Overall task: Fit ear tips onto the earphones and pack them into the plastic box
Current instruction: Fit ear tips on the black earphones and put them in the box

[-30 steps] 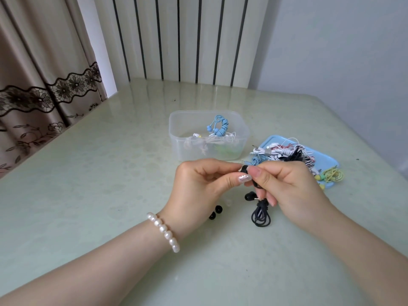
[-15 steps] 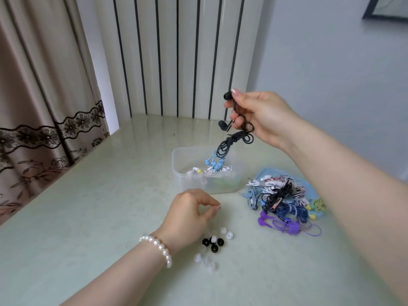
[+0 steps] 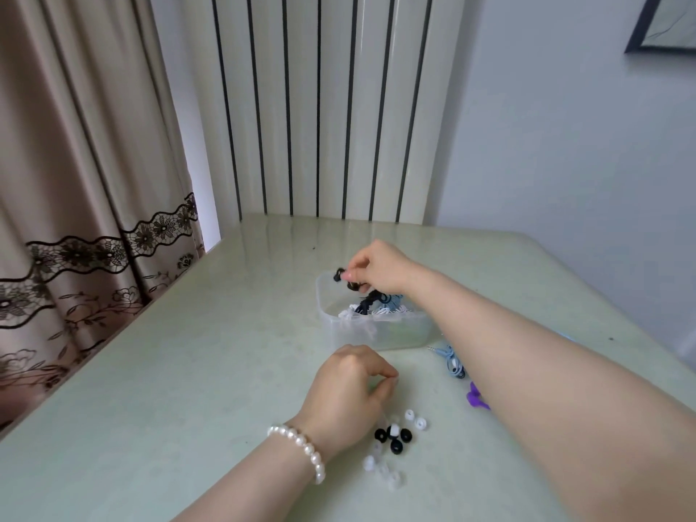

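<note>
From the head camera I see my right hand [image 3: 380,267] reached out over the clear plastic box [image 3: 371,333], fingertips pressed together in a pinch on the black earphones [image 3: 356,286]. One black bud pokes out just past the fingertips on the left, and the bundled black cord hangs straight below the pinch, its lower end down inside the box among the white and blue earphones [image 3: 391,305] already lying there. My left hand [image 3: 348,395] sits nearer to me, on the table [image 3: 169,371] just in front of the box wall, fingers loosely curled with thumb and forefinger tips close together; I cannot tell whether anything is held between them. Directly below that hand, beside the wrist with its pearl bracelet [image 3: 301,448], the ear tips [image 3: 395,442] lie scattered, black ones bunched in the middle, white and clear ones around them. To the right of the left hand, partly hidden under my right forearm, lie a light blue earphone cord [image 3: 454,365] and a purple piece [image 3: 475,397].
</note>
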The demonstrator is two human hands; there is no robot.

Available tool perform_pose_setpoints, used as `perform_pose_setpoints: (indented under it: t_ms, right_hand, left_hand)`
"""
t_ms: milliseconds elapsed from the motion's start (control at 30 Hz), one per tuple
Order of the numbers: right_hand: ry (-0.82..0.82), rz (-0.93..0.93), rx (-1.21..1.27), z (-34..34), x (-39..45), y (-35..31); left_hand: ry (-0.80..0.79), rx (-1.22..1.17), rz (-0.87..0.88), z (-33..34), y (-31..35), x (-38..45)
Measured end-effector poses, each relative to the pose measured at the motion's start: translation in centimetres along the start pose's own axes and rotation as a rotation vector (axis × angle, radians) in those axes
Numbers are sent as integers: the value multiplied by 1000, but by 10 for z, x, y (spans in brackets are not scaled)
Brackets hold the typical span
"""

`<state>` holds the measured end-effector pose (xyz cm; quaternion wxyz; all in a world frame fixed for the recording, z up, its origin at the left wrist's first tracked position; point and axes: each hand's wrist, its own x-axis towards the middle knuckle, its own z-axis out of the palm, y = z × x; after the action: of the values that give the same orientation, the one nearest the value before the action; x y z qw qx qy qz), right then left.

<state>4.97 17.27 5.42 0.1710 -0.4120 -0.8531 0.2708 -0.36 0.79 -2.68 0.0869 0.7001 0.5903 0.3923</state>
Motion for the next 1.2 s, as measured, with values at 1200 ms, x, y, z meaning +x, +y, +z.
perform_pose_setpoints:
  t_ms: [1200]
  right_hand:
    - [-55, 136, -542, -94, -139, 90]
  left_hand:
    - [-100, -22, -101, 1, 6, 1]
